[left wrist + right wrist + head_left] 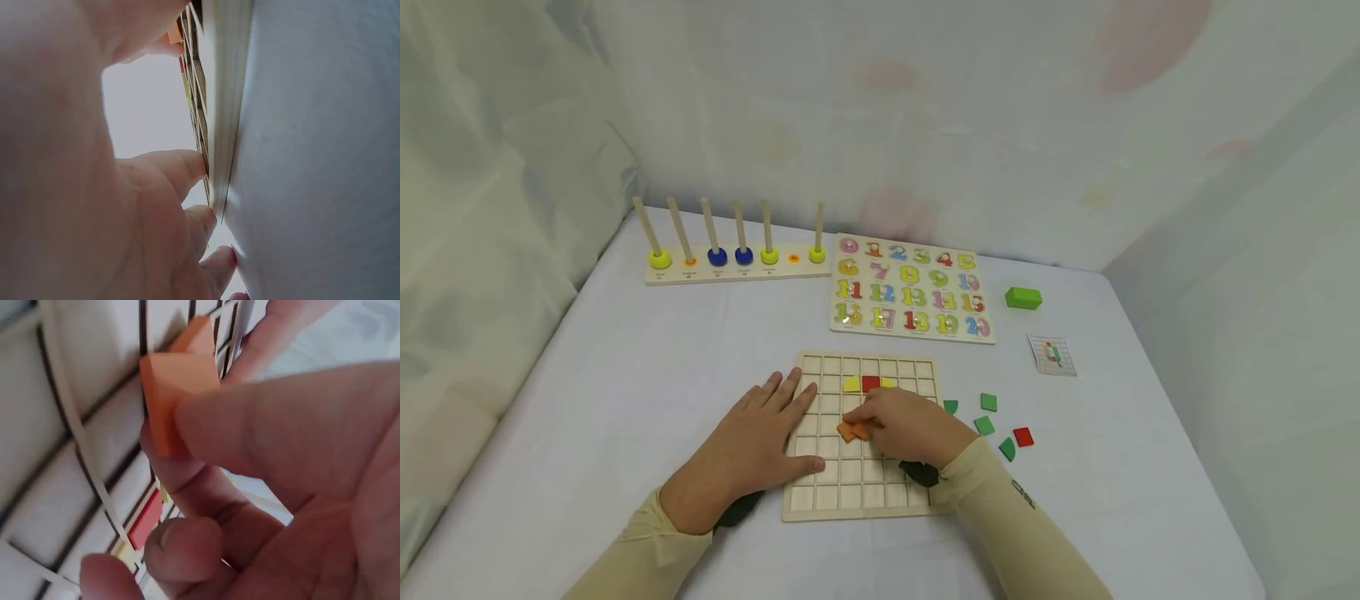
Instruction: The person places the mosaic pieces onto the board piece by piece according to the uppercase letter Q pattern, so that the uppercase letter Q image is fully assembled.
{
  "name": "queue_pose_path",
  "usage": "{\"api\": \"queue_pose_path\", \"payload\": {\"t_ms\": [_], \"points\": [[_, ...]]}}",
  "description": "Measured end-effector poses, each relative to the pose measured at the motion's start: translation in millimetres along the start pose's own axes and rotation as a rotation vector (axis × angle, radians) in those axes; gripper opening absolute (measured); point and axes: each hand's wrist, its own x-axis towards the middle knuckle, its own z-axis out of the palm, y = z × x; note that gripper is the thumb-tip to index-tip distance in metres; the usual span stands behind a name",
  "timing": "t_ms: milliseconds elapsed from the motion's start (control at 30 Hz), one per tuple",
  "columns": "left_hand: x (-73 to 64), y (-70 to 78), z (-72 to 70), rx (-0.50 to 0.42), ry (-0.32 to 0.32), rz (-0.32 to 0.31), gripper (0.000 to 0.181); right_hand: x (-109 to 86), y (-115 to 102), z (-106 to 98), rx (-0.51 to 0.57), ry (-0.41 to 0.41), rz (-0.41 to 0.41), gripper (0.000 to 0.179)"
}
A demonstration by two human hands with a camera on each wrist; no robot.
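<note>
A six-pegged wooden stacking stand [700,276], threaded with yellow rings [659,260] and blue rings [717,257], sits beside a wooden number puzzle board [866,292] bearing colorful numerals 0 to 20 toward the far edge of a white surface [587,383]. A green rectangular block [1023,298] lies right of the board; pale floral fabric [970,125] hangs behind.

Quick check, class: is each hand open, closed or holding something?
Left hand: open, touching the wooden grid board.
Right hand: holding an orange piece, pinched.

I can read coloured numerals [910,275] 0 to 20 on the pale rectangular wooden board [896,281] near mid-frame; the labels [718,272] on the pale wooden peg stand [805,268], upper left, are too small.
</note>
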Motion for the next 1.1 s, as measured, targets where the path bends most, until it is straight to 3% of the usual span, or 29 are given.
{"api": "queue_pose_path", "payload": {"t_ms": [100, 233, 400, 500, 900, 1100], "points": [[0.5, -0.1, 0.1, 0.004, 0.002, -0.003, 0.107, 2.5, 1, -3, 0.034, 0.032, 0.026, 0.029], [1.1, -0.7, 1.3, 0.003, 0.002, 0.002, 0.107, 9.0, 3, 0, 0.073, 0.137, 0.091, 0.022], [2.0, -0.6, 1.4, 0.009, 0.001, 0.006, 0.107, 15.8, 7, 8, -0.122, 0.274, 0.099, 0.024], [2.4, 0.4, 0.3, 0.015, -0.002, 0.008, 0.108, 17.4, 7, 9, -0.177, 0.323, 0.085, 0.022], [2.7, 0.3, 0.5, 0.015, -0.003, 0.009, 0.107, 12.0, -1, 11, -0.221, 0.278, -0.042, 0.019], [4.3, -5.4, 6.2, 0.025, -0.002, 0.004, 0.109, 7.7, -4, 18, -0.299, 0.284, -0.119, 0.012]]}}
